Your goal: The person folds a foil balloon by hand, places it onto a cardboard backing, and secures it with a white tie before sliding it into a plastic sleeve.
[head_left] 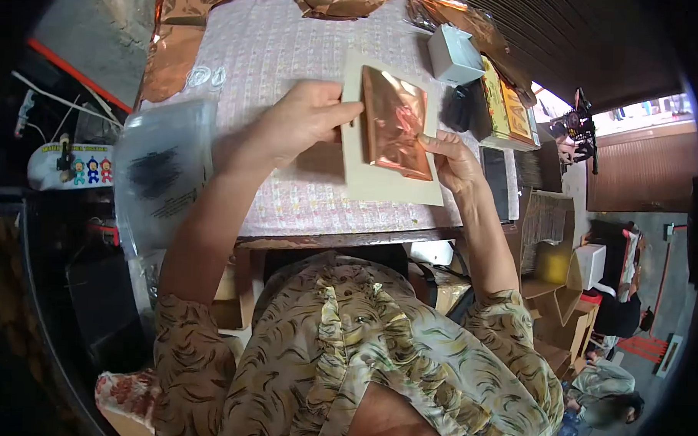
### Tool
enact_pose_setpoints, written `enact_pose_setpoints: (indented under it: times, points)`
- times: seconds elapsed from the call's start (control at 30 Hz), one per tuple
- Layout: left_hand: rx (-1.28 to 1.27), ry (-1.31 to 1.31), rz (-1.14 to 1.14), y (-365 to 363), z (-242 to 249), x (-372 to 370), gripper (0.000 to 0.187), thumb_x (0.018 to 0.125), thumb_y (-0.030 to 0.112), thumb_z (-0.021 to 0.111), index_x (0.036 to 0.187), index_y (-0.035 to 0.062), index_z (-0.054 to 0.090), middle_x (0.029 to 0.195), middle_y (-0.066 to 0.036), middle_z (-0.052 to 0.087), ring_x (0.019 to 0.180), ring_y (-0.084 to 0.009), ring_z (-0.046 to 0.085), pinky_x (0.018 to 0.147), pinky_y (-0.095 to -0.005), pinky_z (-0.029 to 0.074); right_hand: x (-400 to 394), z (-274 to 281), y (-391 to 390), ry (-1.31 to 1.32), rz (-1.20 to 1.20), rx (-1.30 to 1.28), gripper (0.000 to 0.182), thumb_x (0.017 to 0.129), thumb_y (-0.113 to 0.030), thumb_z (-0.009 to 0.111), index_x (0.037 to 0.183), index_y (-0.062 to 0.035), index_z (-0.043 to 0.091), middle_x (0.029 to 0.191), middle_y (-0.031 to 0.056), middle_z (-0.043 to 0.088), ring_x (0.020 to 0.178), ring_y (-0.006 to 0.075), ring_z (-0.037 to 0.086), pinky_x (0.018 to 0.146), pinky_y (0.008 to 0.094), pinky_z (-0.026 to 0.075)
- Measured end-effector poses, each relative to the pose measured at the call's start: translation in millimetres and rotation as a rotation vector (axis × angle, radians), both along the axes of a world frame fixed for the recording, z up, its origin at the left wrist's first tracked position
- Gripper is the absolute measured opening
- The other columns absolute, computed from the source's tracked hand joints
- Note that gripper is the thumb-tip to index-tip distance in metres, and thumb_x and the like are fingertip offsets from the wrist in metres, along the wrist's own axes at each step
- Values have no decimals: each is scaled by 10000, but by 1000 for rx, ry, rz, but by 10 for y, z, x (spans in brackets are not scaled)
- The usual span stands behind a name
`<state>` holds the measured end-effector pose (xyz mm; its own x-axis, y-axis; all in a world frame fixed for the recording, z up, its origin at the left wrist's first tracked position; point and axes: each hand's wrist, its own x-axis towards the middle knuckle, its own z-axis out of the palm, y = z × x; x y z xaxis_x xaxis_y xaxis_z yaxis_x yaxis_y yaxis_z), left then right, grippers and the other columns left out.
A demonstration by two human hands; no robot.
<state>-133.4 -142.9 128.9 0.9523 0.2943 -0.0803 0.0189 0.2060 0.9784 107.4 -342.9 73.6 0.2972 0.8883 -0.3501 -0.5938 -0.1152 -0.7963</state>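
Note:
A shiny copper-coloured foil, folded into a rectangle (pixel 397 123), lies on a cream card (pixel 385 187) held above the cloth-covered table. My left hand (pixel 310 120) is closed on the left edge of the card, its thumb at the foil's edge. On the other side, my right hand (pixel 457 164) pinches card and foil together, the thumb pressed on the foil's right edge. The fingers of both hands are partly hidden behind the card.
Clear plastic bags (pixel 165 162) lie at the table's left edge. More copper foil (pixel 174 54) covers the far left corner and back edge. A white box (pixel 456 56) and a yellow box (pixel 507 104) stand at right. Further off at lower right, a person (pixel 601 384) is visible.

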Motion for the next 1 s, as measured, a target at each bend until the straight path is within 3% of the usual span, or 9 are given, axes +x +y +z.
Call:
enact_pose_setpoints:
  times: [0.13,0.23,0.37,0.43,0.53,0.73,0.87,0.93,1.0]
  points:
    - [-40,-36,72,-208,272,81,283,1014,150,630,1201,-55,686,1050,-108,750,961,-166,725,862,-313,589,151,-172,-172,287,51,116,343,910,57,686,1238,126,615,1160,216,731,1016,286,758,970,451,629]
    - [-71,-66,57,-254,305,174,267,988,146,642,1165,-45,704,1014,-99,747,910,-161,712,821,-306,576,25,85,-183,497,183,263,413,885,66,697,1278,123,584,1188,238,713,1044,320,751,955,494,635]
    - [-82,-124,43,-238,272,252,261,954,137,648,1126,-44,723,983,-85,742,858,-140,686,759,-283,540,28,15,-269,568,63,330,554,836,43,739,1349,115,542,1235,266,686,1071,366,737,902,515,654]
    - [-62,-128,56,-236,306,250,258,953,125,646,1123,-53,723,990,-88,742,866,-146,691,774,-289,549,105,-80,-256,544,22,253,571,844,-13,747,1363,112,543,1234,264,688,1059,378,737,872,500,666]
    - [-134,-165,47,-255,319,268,258,951,113,643,1122,-65,718,994,-97,740,874,-149,694,787,-300,559,148,-247,-275,240,-380,105,559,878,-97,732,1385,74,568,1233,219,708,1020,333,749,798,455,683]
    - [-184,-237,32,-278,265,300,261,950,105,650,1120,-85,709,976,-109,734,873,-146,690,778,-305,563,207,-393,-263,326,-12,216,524,890,-69,727,1376,65,586,1227,205,717,993,291,754,809,430,674]
    - [35,-97,16,-152,192,146,264,979,115,633,1148,-76,703,964,-90,733,862,-123,673,758,-291,556,130,-401,-278,398,149,359,504,896,-52,724,1371,60,597,1223,196,723,978,266,757,816,416,668]
    - [99,-23,-2,-105,85,51,261,995,123,630,1161,-67,701,961,-85,733,852,-118,667,753,-288,553,-11,-95,-228,-143,-53,82,227,915,-22,755,1133,37,755,1038,123,786,827,169,740,809,299,590]
    - [144,53,16,-74,-83,-20,273,1039,174,619,1192,-37,700,978,-76,740,853,-127,685,751,-277,558,-82,62,-222,-191,-28,47,161,918,-33,757,1066,30,770,994,119,788,843,170,743,778,287,590]
